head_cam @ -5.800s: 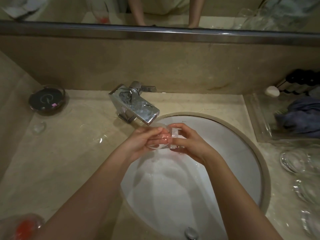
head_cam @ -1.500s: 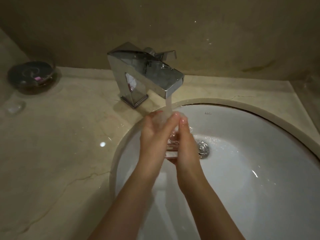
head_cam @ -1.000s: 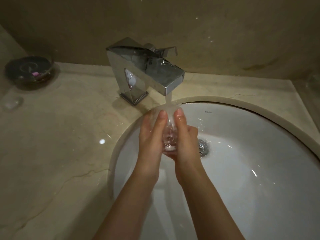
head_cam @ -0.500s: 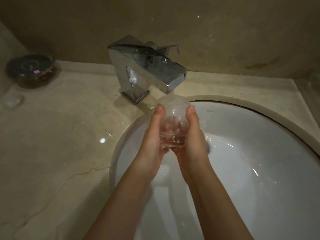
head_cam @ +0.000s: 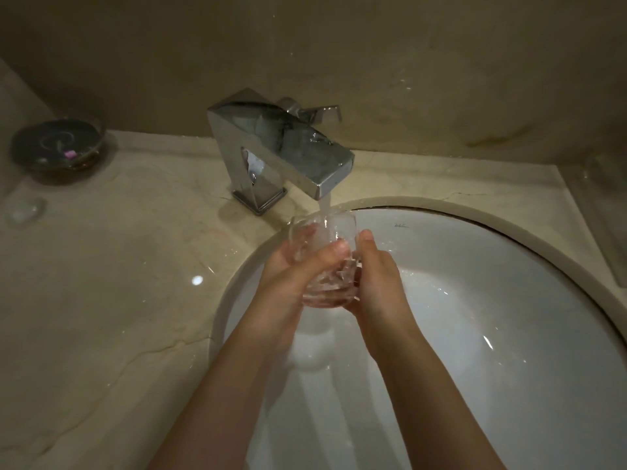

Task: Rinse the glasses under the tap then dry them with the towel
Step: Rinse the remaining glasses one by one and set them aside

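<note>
Two hands, left hand [head_cam: 288, 276] and right hand [head_cam: 380, 276], grip a clear glass [head_cam: 325, 262] under the running tap [head_cam: 281, 154], above a white sink [head_cam: 492, 317] set in a beige marble counter [head_cam: 101, 283].

Tap [head_cam: 281, 154] polished chrome; glass [head_cam: 325, 239] clear; basin [head_cam: 509, 300] glossy white; counter [head_cam: 118, 283] veined marble.

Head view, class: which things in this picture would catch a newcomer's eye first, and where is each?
At centre, the left hand and right hand cup a clear glass over the white sink. Behind it the chrome tap pours water into the glass. A dark dish stands far left.
</note>
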{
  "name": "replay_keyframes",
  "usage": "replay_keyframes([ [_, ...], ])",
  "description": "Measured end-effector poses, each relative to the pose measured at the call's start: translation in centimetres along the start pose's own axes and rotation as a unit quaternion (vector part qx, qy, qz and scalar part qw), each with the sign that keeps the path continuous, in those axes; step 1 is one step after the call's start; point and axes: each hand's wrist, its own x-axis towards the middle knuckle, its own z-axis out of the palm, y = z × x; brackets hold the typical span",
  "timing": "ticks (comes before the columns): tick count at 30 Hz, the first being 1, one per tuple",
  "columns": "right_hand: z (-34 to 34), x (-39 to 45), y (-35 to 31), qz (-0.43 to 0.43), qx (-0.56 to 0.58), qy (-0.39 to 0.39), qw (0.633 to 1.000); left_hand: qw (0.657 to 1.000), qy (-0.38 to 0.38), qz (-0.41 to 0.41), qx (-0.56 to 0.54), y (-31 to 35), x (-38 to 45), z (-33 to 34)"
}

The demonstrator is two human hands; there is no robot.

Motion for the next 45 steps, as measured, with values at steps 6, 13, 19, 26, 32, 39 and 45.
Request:
replay_keyframes([
  [6,-0.8,-0.8,-3.9,-0.028,-0.061,0.025,0.997,0.998,0.048,-0.027,0.028,0.5,-0.1,0.4],
  [13,1.5,-1.0,-10.6,-0.097,-0.084,-0.022,0.991,0.996,0.080,-0.043,0.012,2.3,-1.1,1.6],
  [19,4.3,-0.1,-13.9,-0.129,-0.158,-0.104,0.973,0.995,0.085,-0.047,0.006,3.5,-1.4,2.0],
  [26,4.7,-0.2,-11.9,-0.161,-0.182,-0.081,0.967,0.995,0.089,-0.042,0.018,3.9,-1.5,2.0],
  [32,4.5,-1.0,-11.0,-0.166,-0.171,-0.084,0.968,0.994,0.097,-0.047,0.019,3.1,-1.8,1.7],
  [39,1.2,-2.4,-10.2,-0.088,-0.053,-0.109,0.989,0.996,0.077,-0.049,-0.014,3.1,-2.5,1.6],
  [45,-1.8,-5.5,-4.7,0.016,-0.055,-0.093,0.994,0.995,0.037,-0.091,-0.008,3.0,-3.9,1.3],
])
